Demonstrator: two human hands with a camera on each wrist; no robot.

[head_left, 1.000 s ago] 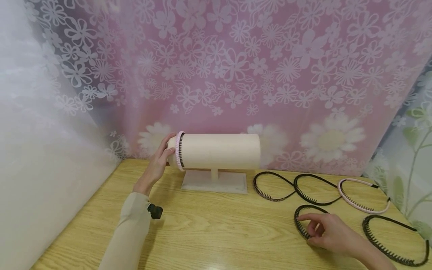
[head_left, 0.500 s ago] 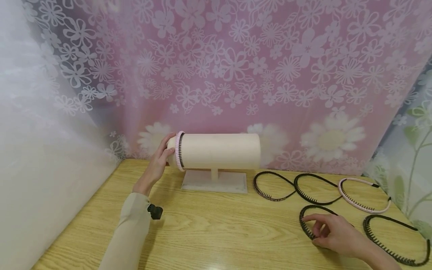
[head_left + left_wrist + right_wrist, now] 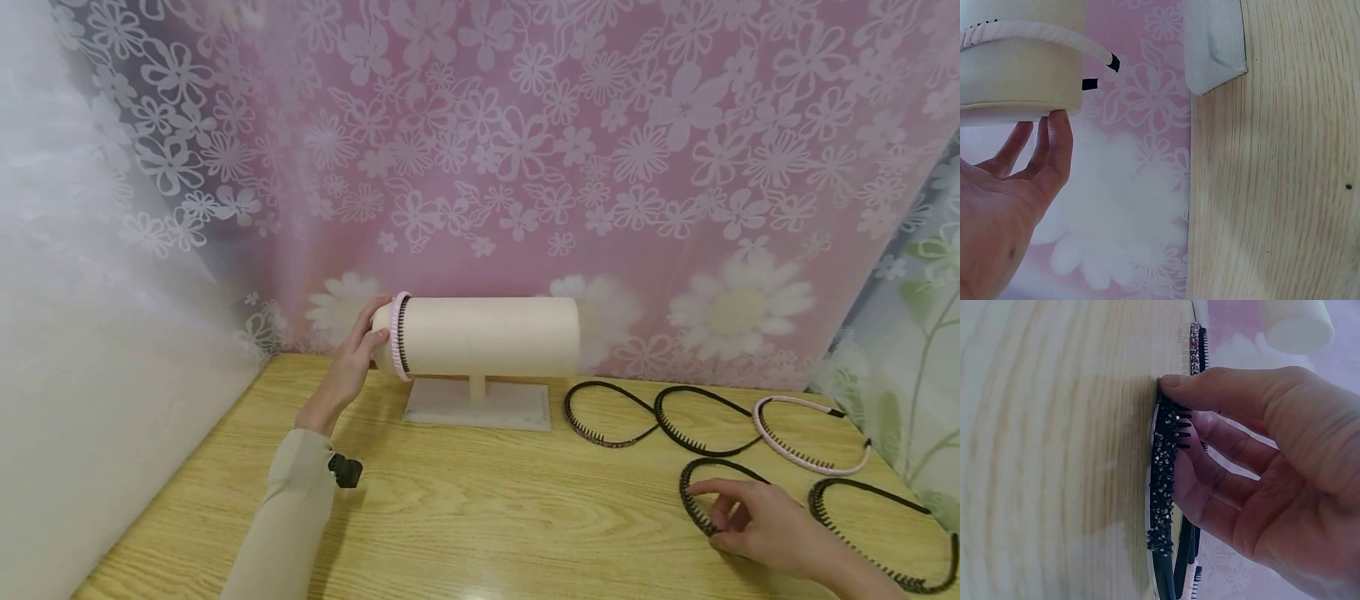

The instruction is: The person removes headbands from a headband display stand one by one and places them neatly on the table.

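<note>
A cream roll-shaped headband display stand [image 3: 487, 335] stands at the back on its flat base. My left hand [image 3: 347, 371] grips its left end; in the left wrist view, bent fingers touch the end's edge. Beside those fingers, a pink wrapped headband [image 3: 396, 337] with dark teeth sits round the roll. At the right, my right hand [image 3: 765, 523] pinches a black toothed headband [image 3: 686, 498] lying on the table. The right wrist view shows dark beads along this black headband [image 3: 1163, 469], with the thumb at one end and other fingers at its toothed side. The hand covers part of it.
Behind it lie a dark beaded headband [image 3: 609, 443], a black one [image 3: 675, 435] and a pink one [image 3: 787, 454] in a row. Another black headband [image 3: 821, 508] lies at the far right. A pink flowered curtain [image 3: 525, 183] hangs behind the wooden table [image 3: 465, 508].
My right hand has slid the black headband a little to the right across the table. The left hand and the display stand have stayed in place.
</note>
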